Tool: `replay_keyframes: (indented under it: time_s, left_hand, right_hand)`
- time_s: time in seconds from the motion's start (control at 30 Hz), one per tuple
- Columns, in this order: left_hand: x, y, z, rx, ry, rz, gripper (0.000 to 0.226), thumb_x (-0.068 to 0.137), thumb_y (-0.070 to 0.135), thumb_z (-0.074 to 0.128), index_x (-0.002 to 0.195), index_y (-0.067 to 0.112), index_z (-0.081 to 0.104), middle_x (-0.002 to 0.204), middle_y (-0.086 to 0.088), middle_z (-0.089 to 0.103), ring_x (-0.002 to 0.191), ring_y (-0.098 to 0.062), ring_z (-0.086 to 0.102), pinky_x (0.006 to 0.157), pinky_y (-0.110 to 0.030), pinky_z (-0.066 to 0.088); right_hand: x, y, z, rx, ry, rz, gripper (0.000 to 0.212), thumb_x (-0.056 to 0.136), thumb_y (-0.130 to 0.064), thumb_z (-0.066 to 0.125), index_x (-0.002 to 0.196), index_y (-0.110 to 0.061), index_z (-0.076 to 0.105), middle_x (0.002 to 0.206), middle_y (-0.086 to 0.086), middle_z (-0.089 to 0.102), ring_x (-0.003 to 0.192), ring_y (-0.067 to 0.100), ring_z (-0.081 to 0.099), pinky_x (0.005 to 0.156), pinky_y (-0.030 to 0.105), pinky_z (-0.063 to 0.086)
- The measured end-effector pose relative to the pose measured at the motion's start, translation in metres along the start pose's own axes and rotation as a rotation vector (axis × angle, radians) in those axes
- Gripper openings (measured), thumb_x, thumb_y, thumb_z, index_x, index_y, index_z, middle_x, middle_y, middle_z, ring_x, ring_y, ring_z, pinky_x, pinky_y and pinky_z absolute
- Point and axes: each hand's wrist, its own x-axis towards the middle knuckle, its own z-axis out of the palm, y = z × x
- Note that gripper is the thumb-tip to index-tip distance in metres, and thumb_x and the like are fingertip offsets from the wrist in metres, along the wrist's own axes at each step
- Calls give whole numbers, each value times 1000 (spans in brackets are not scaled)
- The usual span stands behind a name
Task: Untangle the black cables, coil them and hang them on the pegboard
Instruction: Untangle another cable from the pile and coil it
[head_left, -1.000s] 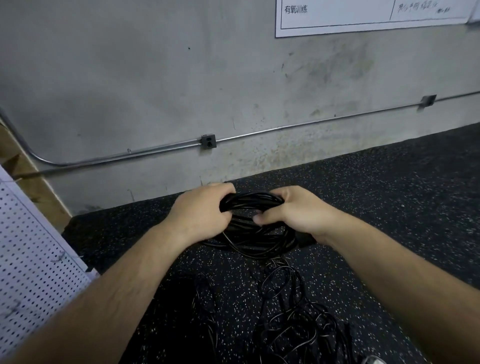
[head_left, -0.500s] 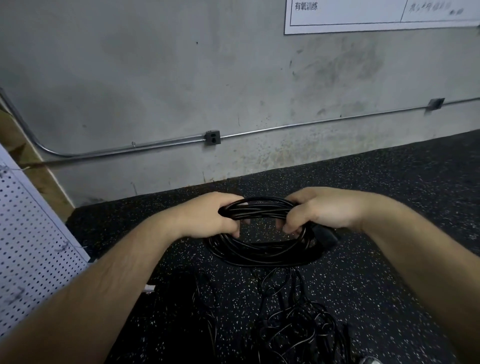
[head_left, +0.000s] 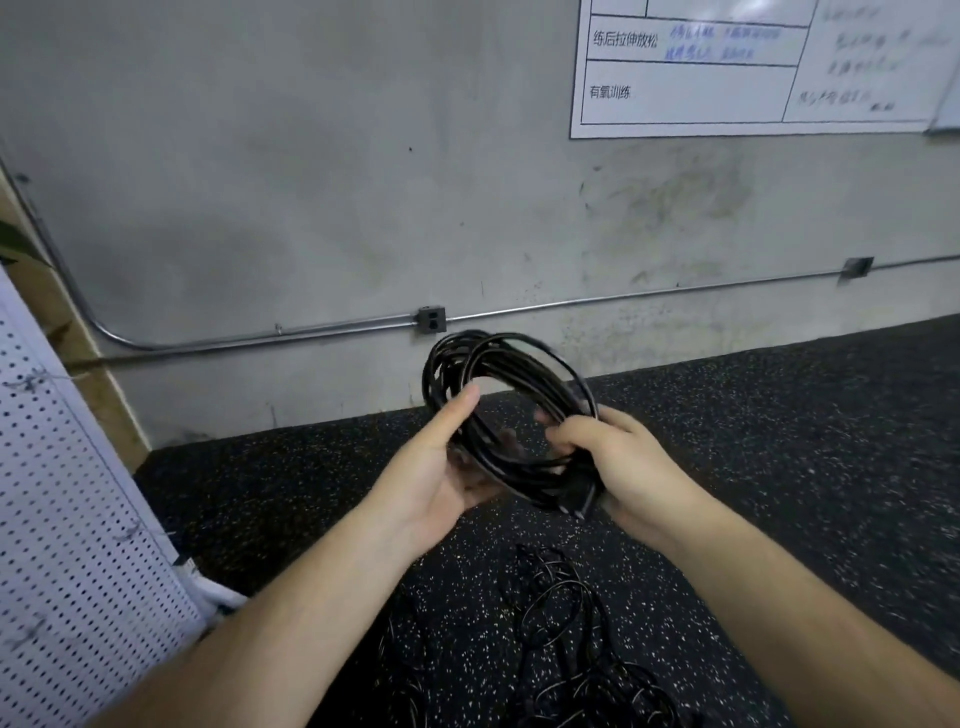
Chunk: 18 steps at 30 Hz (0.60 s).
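Note:
A coil of black cable (head_left: 519, 364) is held upright in the air in front of the wall. My left hand (head_left: 436, 467) lies palm up under its left side, with the thumb along the strands and the fingers behind them. My right hand (head_left: 613, 457) grips the lower right of the coil, fingers curled round the bundle. A black plug (head_left: 574, 501) hangs at the coil's bottom. More tangled black cable (head_left: 571, 649) lies on the floor below my arms. The white pegboard (head_left: 62, 519) leans at the left edge.
A grey concrete wall (head_left: 311, 182) stands ahead, with a metal conduit (head_left: 260, 335) and a junction box (head_left: 432, 319) low on it. A white chart (head_left: 753, 67) hangs at the upper right. The floor is black speckled rubber (head_left: 779, 441).
The coil has risen from low over the floor and tipped upright. My left hand has turned palm up under it. My right hand has shifted to its lower right.

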Motion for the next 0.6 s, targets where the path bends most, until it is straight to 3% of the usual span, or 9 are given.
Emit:
replay_keyframes:
  time_s: [0.07, 0.13, 0.2, 0.3, 0.37, 0.47, 0.53, 0.6]
  left_hand:
    - [2, 3, -1, -126, 30, 80, 73, 66, 47, 88, 124, 8, 69, 117, -16, 73, 110, -33, 71, 106, -53, 51]
    - [3, 5, -2, -142, 123, 126, 61, 67, 42, 88, 114, 5, 73, 101, -10, 75, 93, -26, 73, 94, -48, 58]
    - [2, 4, -2, -75, 170, 197, 51, 70, 42, 88, 102, 6, 73, 82, -7, 69, 75, -24, 66, 72, -42, 61]
    - [0, 4, 1, 75, 174, 367, 35, 84, 42, 79, 91, 11, 65, 64, -2, 48, 54, -17, 47, 52, -34, 49]
    - [-1, 5, 5, 225, 172, 433, 37, 91, 46, 70, 87, 11, 60, 59, -1, 46, 50, -17, 44, 50, -33, 46]
    - [0, 6, 6, 339, 196, 418, 45, 92, 55, 64, 89, 11, 59, 57, 2, 49, 51, -17, 48, 53, -33, 45]
    - [2, 9, 3, 400, 184, 427, 42, 93, 55, 62, 86, 15, 57, 57, 4, 49, 52, -17, 48, 58, -35, 45]
    - [2, 11, 2, 515, 136, 465, 35, 96, 50, 61, 84, 18, 56, 57, 6, 49, 53, -18, 48, 62, -38, 45]
  right_hand:
    - [-3, 7, 7, -116, -77, 36, 12, 92, -8, 62, 85, -16, 68, 68, -5, 63, 74, 18, 63, 81, 42, 49]
    - [-5, 15, 16, -213, -124, 64, 16, 92, -10, 61, 81, -21, 67, 73, -7, 67, 84, 19, 64, 89, 43, 49]
    - [-7, 18, 23, -246, -152, 96, 17, 93, -9, 60, 88, -22, 70, 80, -7, 73, 90, 18, 67, 90, 37, 50]
    - [-7, 14, 22, -297, -122, 81, 16, 89, -7, 67, 102, -16, 69, 91, 4, 75, 95, 21, 71, 91, 36, 52]
    - [-8, 6, 20, -363, -44, 8, 30, 80, -8, 77, 106, -18, 65, 95, 5, 74, 94, 21, 72, 87, 36, 56]
    - [-8, -6, 18, -392, -1, -78, 61, 71, -9, 86, 122, -24, 55, 100, -7, 72, 92, 12, 71, 76, 24, 52]
    - [-4, -12, 13, -380, -72, -78, 89, 68, -20, 91, 140, -35, 41, 116, -11, 67, 104, 9, 67, 89, 27, 52]
    - [-1, -19, 9, -340, -131, -71, 98, 68, -33, 92, 147, -45, 35, 122, -13, 64, 110, 9, 65, 104, 38, 49]
